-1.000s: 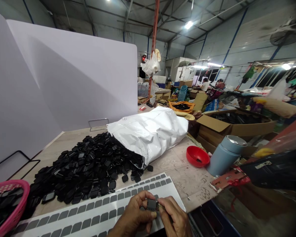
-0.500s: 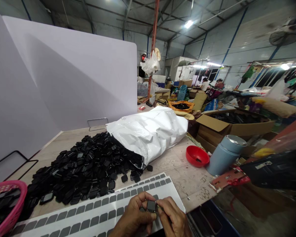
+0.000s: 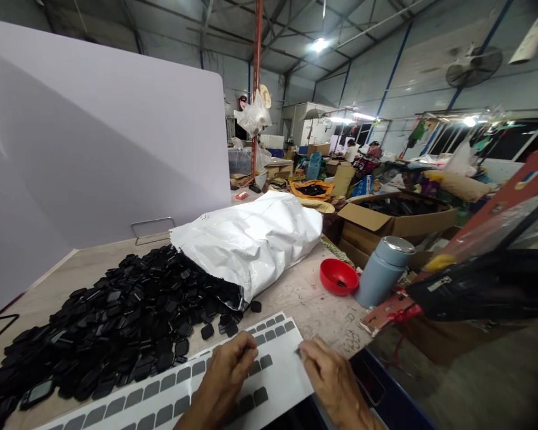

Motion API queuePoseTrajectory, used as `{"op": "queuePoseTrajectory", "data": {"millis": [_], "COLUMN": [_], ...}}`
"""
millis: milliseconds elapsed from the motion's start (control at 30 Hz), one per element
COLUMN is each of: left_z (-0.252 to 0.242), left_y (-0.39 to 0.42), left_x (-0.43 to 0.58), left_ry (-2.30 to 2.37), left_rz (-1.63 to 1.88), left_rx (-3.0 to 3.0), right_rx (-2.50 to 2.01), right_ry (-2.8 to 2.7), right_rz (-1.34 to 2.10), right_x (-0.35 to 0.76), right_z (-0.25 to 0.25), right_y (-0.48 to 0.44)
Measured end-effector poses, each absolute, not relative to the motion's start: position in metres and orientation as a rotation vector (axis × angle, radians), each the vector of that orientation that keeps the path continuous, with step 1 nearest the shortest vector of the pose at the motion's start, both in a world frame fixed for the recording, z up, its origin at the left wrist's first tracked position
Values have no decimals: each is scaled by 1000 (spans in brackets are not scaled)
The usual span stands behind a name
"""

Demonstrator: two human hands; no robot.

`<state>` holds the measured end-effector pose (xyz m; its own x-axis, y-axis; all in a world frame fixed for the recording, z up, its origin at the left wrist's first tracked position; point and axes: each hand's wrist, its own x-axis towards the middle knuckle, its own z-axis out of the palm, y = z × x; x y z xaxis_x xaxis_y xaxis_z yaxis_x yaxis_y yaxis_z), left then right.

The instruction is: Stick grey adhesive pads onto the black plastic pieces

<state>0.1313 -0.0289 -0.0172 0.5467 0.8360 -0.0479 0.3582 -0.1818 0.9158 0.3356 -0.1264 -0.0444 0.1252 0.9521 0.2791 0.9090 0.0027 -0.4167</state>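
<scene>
My left hand is over a white sheet printed or stuck with rows of grey rounded squares. Its fingers are curled together, and what they may hold is hidden. Off the sheet's right edge, my right hand has thumb and fingers pinched, with a small dark bit at the tips that I cannot make out. Behind the sheet lies a heap of small black square cases. It spreads from the mouth of a white plastic bag lying on its side.
A red bowl with a little dark thing inside stands beside a blue-grey flask at the table's right. Beyond are an open cardboard box and a red metal bar. A pale partition closes off the back left.
Both hands held a small square piece between them; now they are apart, left hand further left, right hand to the right. The view has turned somewhat right, and the pink basket has nearly left it.
</scene>
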Motion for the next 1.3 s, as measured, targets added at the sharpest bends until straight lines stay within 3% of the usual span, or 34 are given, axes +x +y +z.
{"op": "queuePoseTrajectory", "data": {"millis": [267, 400, 633, 1300], "left_z": [-29, -35, -41, -50], "left_y": [-30, -31, -30, -31], "left_x": [187, 203, 206, 207], "left_ry": [627, 666, 696, 722], "left_rz": [342, 79, -92, -60], "left_rx": [2392, 2652, 2775, 2795], "right_rx": [-2082, -2106, -2130, -2011], "right_ry": [-1721, -1782, -1848, -1865], "right_rz": [160, 116, 81, 181], "right_x": [368, 367, 368, 378], "right_z": [-31, -35, -35, -38], "right_y": [-86, -72, -69, -69]}}
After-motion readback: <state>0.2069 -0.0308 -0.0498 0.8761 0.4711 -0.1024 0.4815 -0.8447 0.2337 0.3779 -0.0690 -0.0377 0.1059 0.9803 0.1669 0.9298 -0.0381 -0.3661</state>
